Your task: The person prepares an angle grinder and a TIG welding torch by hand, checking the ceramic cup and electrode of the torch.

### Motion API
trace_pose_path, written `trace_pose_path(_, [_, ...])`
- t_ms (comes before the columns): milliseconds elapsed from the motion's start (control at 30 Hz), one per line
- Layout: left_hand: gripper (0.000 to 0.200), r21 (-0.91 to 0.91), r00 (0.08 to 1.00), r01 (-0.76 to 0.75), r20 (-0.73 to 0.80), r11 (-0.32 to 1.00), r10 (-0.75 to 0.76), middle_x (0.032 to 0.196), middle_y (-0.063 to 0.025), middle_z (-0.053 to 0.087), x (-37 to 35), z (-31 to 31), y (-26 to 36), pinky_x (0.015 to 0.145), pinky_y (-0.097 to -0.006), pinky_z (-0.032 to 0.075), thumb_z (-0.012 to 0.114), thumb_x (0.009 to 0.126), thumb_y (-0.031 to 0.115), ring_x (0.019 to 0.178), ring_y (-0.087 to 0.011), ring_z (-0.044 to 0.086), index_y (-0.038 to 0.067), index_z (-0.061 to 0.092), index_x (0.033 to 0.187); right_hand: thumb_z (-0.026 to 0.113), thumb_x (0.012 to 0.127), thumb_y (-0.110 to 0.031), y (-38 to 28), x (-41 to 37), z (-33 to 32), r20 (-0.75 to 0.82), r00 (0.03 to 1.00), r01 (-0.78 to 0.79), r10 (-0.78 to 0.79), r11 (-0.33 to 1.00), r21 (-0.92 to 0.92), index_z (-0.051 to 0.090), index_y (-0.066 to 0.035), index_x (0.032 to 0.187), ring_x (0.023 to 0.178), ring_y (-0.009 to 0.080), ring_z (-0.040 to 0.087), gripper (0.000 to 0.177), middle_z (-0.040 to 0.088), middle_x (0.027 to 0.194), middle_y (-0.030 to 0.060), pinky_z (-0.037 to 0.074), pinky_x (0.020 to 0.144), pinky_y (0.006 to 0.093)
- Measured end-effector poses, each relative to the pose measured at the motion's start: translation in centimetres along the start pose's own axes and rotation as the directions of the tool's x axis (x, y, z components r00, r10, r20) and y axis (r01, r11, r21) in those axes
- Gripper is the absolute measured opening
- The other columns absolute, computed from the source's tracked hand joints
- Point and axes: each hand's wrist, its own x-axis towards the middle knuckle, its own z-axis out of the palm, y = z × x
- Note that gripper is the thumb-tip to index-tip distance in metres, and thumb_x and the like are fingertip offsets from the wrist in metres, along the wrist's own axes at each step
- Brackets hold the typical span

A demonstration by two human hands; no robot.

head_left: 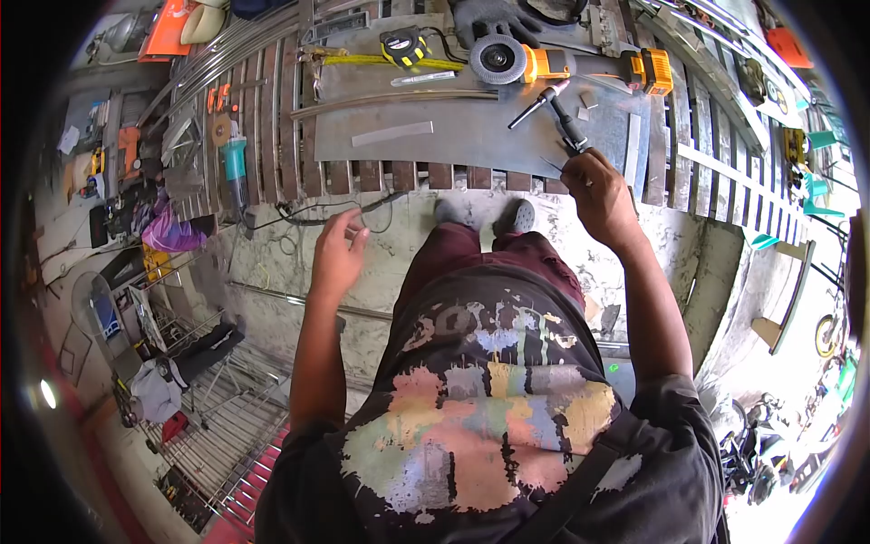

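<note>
My right hand (595, 195) is closed at the bench's front edge, pinching a thin rod (552, 164). Just beyond it lies a black-handled torch (566, 122) with a slim metal head. My left hand (339, 251) hangs in the air before the bench, fingers apart and holding nothing. On a metal sheet (453, 145) lie a pale flat strip (392, 134) and a long thin bar (399, 102). A yellow angle grinder (580, 65) with a grey disc rests behind the torch. Left of it sit a tape measure (404, 47) and a silver marker (422, 79).
The slatted bench (440, 175) spans the front. A dark glove (494, 20) lies at its back. A teal grinder (236, 165) stands at the left, near a black cable (313, 218). Long metal bars (725, 82) lie at the right. A wire rack (217, 417) stands at lower left.
</note>
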Motion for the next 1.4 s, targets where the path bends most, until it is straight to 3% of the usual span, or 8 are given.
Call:
trace_pose_path(300, [0.049,0.157,0.994,0.037,-0.11,0.987,-0.02,0.119,-0.0144,0.069,4.7,-6.0,-11.3,0.094,-0.044,0.056,0.077,0.097,0.015,0.108,-0.0315,0.069,0.005,0.06,0.143,0.067,0.096,-0.003,-5.3,2.1,5.4,0.067,0.997,-0.021,0.027,0.997,-0.081,0.064,0.002,0.098,0.096,0.0404,0.068,0.006,0.066,0.099,0.0181,0.054,0.086,0.0464])
trace_pose_path(500, [0.05,0.266,0.946,-0.111,-0.266,0.958,0.184,0.133,-0.0202,0.057,9.0,-11.9,-20.0,0.107,-0.0496,0.049,0.073,0.099,0.018,0.124,-0.0422,0.057,0.006,0.058,0.144,0.064,0.098,-0.004,-9.8,2.7,11.3,-0.064,0.985,-0.169,0.159,0.965,-0.201,0.065,0.001,0.1,0.095,0.0423,0.069,0.006,0.067,0.099,0.0191,0.053,0.083,0.0477])
trace_pose_path(700, [0.051,0.3,0.923,-0.241,-0.222,0.923,0.313,0.133,-0.0186,0.055,11.7,-16.1,-26.5,0.111,-0.0508,0.046,0.074,0.097,0.018,0.127,-0.0409,0.055,0.006,0.059,0.144,0.063,0.099,-0.005,-14.4,1.7,16.7,-0.06,0.962,-0.27,0.265,0.912,-0.308,0.066,0.001,0.099,0.096,0.0419,0.067,0.006,0.067,0.103,0.0184,0.053,0.087,0.0484])
trace_pose_path(800, [0.052,0.302,0.913,-0.314,-0.165,0.9,0.373,0.134,-0.0164,0.055,12.8,-15.7,-27.7,0.11,-0.0493,0.047,0.076,0.096,0.017,0.127,-0.0382,0.056,0.007,0.058,0.144,0.065,0.099,-0.004,-15.5,0.8,18.0,0.031,0.97,-0.209,0.243,0.888,-0.41,0.066,0.0,0.098,0.102,0.0394,0.066,0.005,0.067,0.104,0.0168,0.054,0.091,0.0482])
trace_pose_path(900, [0.055,0.221,0.942,-0.307,-0.07,0.926,0.329,0.138,-0.0181,0.053,13.2,-14.3,-26.9,0.109,-0.0486,0.048,0.076,0.096,0.016,0.129,-0.0407,0.055,0.01,0.057,0.147,0.067,0.098,-0.006,-16.2,-0.5,18.4,-0.019,0.954,-0.285,0.3,0.883,-0.373,0.065,0.0,0.101,0.096,0.0396,0.068,0.006,0.066,0.1,0.0178,0.054,0.086,0.0464])
trace_pose_path(1067, [0.055,0.125,0.889,-0.448,-0.038,0.885,0.456,0.135,-0.0144,0.054,12.9,-12.1,-28.1,0.108,-0.0482,0.047,0.077,0.094,0.015,0.126,-0.0369,0.056,0.009,0.058,0.145,0.067,0.099,-0.006,-17.8,-0.4,18.4,0.01,0.923,-0.345,0.385,0.837,-0.425,0.065,0.0,0.102,0.096,0.0398,0.068,0.007,0.066,0.1,0.0185,0.054,0.086,0.0462])
trace_pose_path(1267, [0.059,0.28,0.906,-0.318,-0.193,0.906,0.378,0.138,-0.017,0.053,8.8,-14.9,-30.5,0.11,-0.0544,0.042,0.076,0.094,0.016,0.129,-0.0405,0.053,0.007,0.055,0.149,0.064,0.098,-0.003,-18.5,3.8,19.3,0.026,0.966,-0.225,0.258,0.882,-0.414,0.065,0.0,0.102,0.1,0.0434,0.067,0.005,0.067,0.101,0.0195,0.053,0.086,0.0498])
trace_pose_path(1400, [0.084,0.342,0.861,0.048,-0.49,0.938,0.135,0.147,-0.0239,0.049,10.9,-17.0,-30.8,0.116,-0.0573,0.038,0.082,0.089,0.029,0.134,-0.0458,0.049,0.001,0.041,0.157,0.06,0.098,-0.002,-18.1,4.9,20.2,-0.041,0.981,-0.193,0.19,0.921,-0.337,0.066,0.001,0.107,0.101,0.0451,0.065,0.011,0.066,0.105,0.0209,0.052,0.089,0.0503])
